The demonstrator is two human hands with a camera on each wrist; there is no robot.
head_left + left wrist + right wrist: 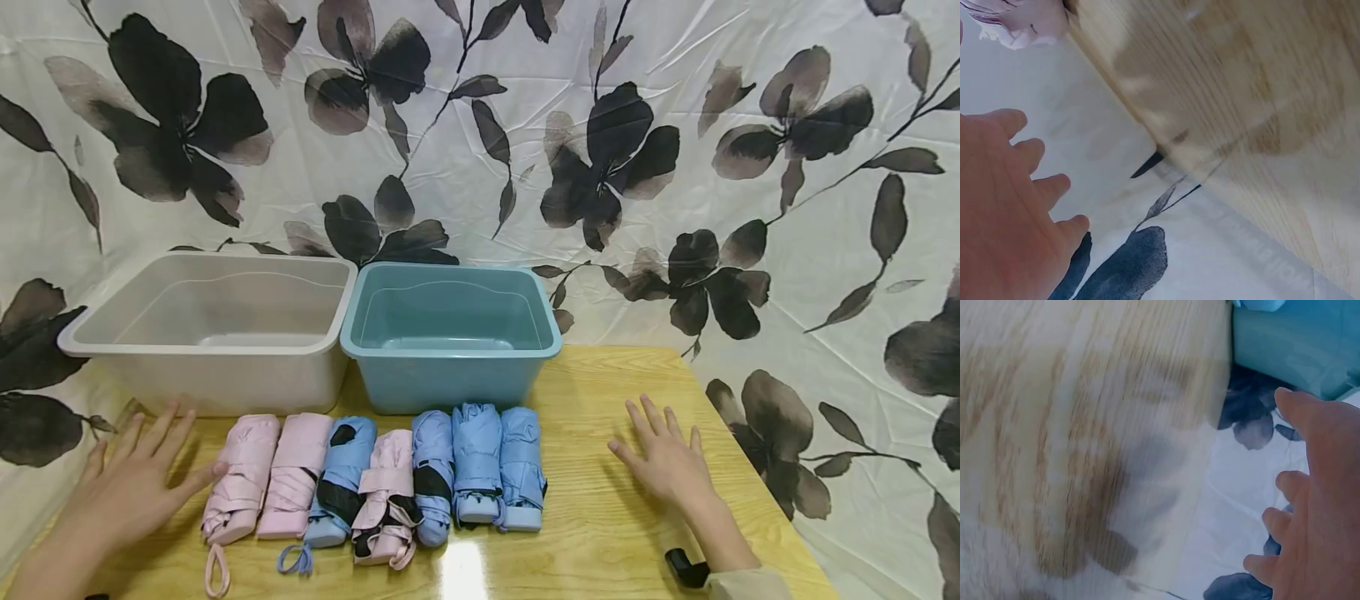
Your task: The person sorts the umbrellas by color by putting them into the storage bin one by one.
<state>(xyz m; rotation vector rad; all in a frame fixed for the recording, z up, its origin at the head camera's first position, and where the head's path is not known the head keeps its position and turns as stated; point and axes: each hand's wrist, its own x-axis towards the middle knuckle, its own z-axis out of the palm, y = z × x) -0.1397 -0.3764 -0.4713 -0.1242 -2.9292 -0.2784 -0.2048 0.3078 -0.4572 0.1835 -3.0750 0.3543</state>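
A row of folded umbrellas lies side by side on the table. Three are pink: one at the left end (pixel 240 475), a second pink umbrella (pixel 295 475) beside it, and a third pink umbrella (pixel 386 492) further right with black showing in its folds. Several are blue, among them one blue umbrella (pixel 343 475) between pink ones and the rightmost blue umbrella (pixel 522 467). My left hand (pixel 138 479), fingers spread, is nearest the leftmost pink umbrella and holds nothing. Far right of the row, my right hand (pixel 667 458) is spread over the table, also holding nothing.
Behind the umbrellas stand a whitish bin (pixel 225 379) on the left and a blue-green bin (pixel 450 379) beside it. The wooden table (pixel 592 533) ends at a slanted right edge. A floral cloth (pixel 480 167) hangs behind.
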